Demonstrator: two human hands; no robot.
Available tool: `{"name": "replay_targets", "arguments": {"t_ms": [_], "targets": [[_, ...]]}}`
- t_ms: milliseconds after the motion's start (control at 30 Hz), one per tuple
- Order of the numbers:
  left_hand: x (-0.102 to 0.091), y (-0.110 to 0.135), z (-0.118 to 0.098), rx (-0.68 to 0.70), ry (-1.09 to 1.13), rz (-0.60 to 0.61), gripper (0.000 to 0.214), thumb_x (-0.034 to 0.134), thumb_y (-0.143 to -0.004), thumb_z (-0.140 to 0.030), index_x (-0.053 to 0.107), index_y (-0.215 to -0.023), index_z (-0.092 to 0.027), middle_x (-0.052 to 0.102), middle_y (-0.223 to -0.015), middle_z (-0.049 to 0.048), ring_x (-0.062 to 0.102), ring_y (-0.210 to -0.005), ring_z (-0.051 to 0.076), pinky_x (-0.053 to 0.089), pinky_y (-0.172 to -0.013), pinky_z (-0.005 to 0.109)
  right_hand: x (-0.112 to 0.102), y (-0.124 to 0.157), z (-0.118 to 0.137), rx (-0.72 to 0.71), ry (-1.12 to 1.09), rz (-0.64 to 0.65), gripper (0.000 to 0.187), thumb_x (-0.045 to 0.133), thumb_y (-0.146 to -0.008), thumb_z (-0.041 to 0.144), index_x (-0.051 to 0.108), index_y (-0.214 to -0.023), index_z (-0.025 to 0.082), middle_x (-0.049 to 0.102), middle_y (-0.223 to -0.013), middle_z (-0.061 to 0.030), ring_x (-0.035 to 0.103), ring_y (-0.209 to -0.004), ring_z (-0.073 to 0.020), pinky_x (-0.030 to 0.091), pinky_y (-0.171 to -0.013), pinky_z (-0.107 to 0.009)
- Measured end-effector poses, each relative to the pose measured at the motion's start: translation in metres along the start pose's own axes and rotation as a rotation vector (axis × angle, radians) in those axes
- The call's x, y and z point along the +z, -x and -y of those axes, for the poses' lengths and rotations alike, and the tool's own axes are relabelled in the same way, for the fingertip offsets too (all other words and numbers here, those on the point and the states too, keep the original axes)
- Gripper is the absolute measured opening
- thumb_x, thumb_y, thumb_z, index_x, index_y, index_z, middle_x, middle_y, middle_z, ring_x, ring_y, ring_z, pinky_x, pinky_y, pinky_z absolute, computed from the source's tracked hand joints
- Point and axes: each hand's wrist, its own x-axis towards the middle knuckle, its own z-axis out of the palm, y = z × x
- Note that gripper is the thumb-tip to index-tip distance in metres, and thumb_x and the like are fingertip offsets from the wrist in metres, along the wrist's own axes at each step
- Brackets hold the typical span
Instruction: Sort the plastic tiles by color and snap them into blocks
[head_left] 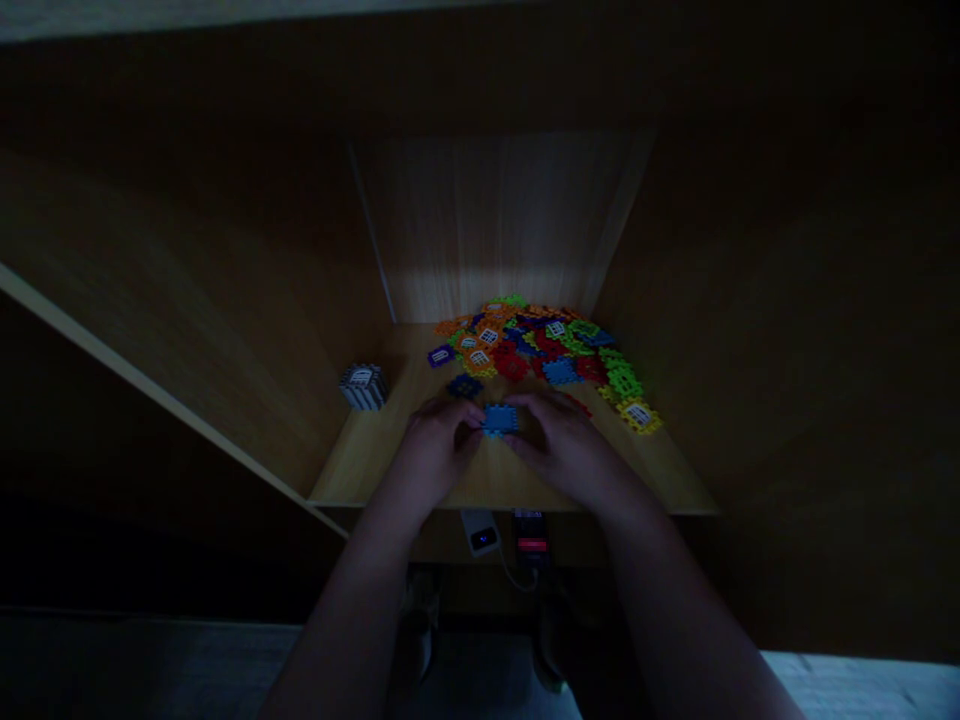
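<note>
Your left hand (439,432) and right hand (555,435) pinch blue tile (499,419) from either side, above desk (375,450) front. Tile pile (547,350) just behind; grey block (363,386) apart, left.

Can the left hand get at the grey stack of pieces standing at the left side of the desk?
Probably yes: the grey stack stands alone, nothing between it and the left hand, though that hand grips a blue piece.

Grey block stack (364,386) at the wooden desk's (660,470) left edge; small white device (481,534) below.
</note>
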Motion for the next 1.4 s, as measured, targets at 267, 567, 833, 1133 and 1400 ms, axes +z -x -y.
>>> {"name": "replay_targets", "arguments": {"t_ms": [267,567,833,1133,1400], "targets": [[0.001,0.0008,0.0027,0.003,0.012,0.005,0.023,0.074,-0.091,-0.003,0.074,-0.102,-0.024,0.081,-0.104,0.0031,0.076,-0.1,0.024,0.059,-0.095,0.042,0.002,0.0019,-0.0027,0.02,0.025,-0.029,0.048,0.075,-0.097,0.031,0.061,-0.142,0.023,0.073,-0.139,-0.0134,0.065,-0.134,-0.0342,0.049,-0.118,-0.057],[0.0006,0.0001,0.0014,-0.005,0.016,0.015,0.023,0.074,-0.09,-0.003,0.074,-0.101,-0.023,0.081,-0.102,0.0021,0.076,-0.098,0.023,0.058,-0.094,0.04,0.0024,0.0018,-0.0031,0.028,0.021,-0.026,0.048,0.076,-0.096,0.031,0.06,-0.141,0.023,0.072,-0.139,-0.0139,0.065,-0.133,-0.0355,0.051,-0.116,-0.057],[0.0009,0.0008,0.0029,0.016,-0.007,0.01,0.024,0.078,-0.088,-0.004,0.073,-0.102,-0.023,0.08,-0.103,0.0021,0.075,-0.099,0.024,0.057,-0.096,0.043,-0.0024,0.0031,-0.0007,0.017,-0.005,-0.011,0.052,0.074,-0.095,0.028,0.056,-0.144,0.024,0.07,-0.145,-0.0132,0.063,-0.139,-0.0337,0.048,-0.121,-0.057],[0.0015,0.0007,0.0001,0.039,-0.069,-0.006,0.023,0.078,-0.088,-0.004,0.073,-0.1,-0.023,0.081,-0.103,0.0037,0.075,-0.1,0.026,0.059,-0.095,0.045,-0.0009,0.0022,-0.0004,0.033,-0.007,-0.013,0.052,0.073,-0.095,0.026,0.057,-0.144,0.023,0.072,-0.141,-0.0129,0.063,-0.137,-0.033,0.049,-0.119,-0.055],[0.002,0.0012,0.0022,0.037,-0.045,-0.016,0.026,0.077,-0.088,-0.002,0.073,-0.102,-0.023,0.08,-0.103,0.0028,0.076,-0.1,0.025,0.058,-0.092,0.04,0.0002,0.0018,-0.0011,0.027,0.0,-0.008,0.052,0.074,-0.095,0.029,0.058,-0.144,0.024,0.073,-0.139,-0.0129,0.065,-0.135,-0.0334,0.05,-0.118,-0.055]]}}
